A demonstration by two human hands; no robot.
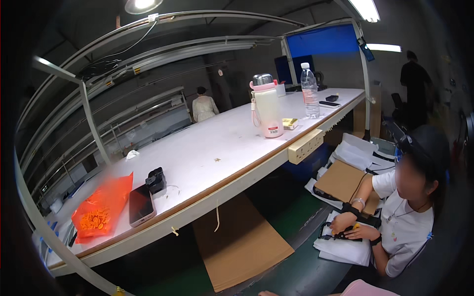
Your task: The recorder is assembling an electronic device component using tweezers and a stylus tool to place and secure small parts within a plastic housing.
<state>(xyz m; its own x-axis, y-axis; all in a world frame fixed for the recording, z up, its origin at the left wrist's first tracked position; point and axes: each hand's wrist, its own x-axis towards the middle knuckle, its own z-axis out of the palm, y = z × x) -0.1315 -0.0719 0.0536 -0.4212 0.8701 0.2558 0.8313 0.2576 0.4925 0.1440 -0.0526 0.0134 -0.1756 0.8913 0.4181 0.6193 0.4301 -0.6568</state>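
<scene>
At the lower edge a sliver of skin (268,293) shows, with pink cloth (370,288) to its right. It looks like part of my right hand and sleeve, but the fingers are cut off by the frame, so what it holds cannot be seen. My left hand is out of the picture. On the near left of the white table (197,153) lies an orange plastic bag (111,197) with small orange pieces (95,220) showing in it. Right beside it are a smartphone (141,205) and a black device (156,180).
A pale tumbler (269,111), water bottle (310,93) and small yellow box (290,123) stand farther along the table. A power strip (306,146) juts from its edge. Cardboard (242,241) lies below. At right a seated co-worker (410,212) handles something black and yellow.
</scene>
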